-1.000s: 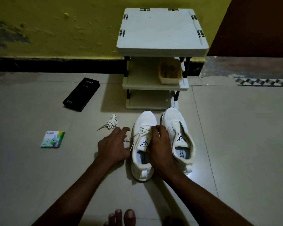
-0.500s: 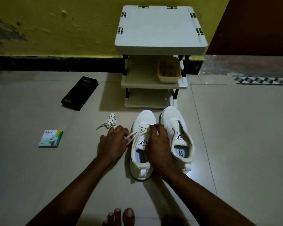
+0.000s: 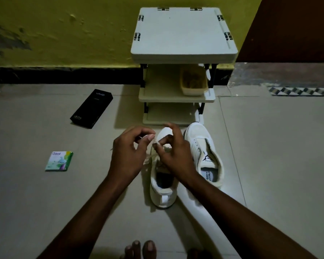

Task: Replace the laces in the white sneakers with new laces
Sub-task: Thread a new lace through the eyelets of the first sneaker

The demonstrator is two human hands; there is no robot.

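Note:
Two white sneakers stand side by side on the tiled floor. Over the left sneaker point(image 3: 163, 191) both hands are raised. My left hand point(image 3: 128, 152) pinches a strand of the white lace point(image 3: 151, 156) between thumb and fingers. My right hand point(image 3: 173, 148) pinches the lace above the tongue, with its other fingers spread. The lace runs down from the hands to the eyelets. The right sneaker point(image 3: 204, 144) has no lace and shows a printed insole. My left hand hides the loose lace bundle that lay beside the shoe.
A white three-tier rack point(image 3: 181, 34) stands right behind the sneakers, with a small beige basket point(image 3: 194, 85) on its middle shelf. A black phone box point(image 3: 92, 108) and a small green-and-white packet point(image 3: 59, 161) lie on the floor to the left. My toes point(image 3: 140, 249) show at the bottom edge.
Both hands have lifted from the left sneaker's sides and come together above it, pulling the lace upward. The shoes have not moved.

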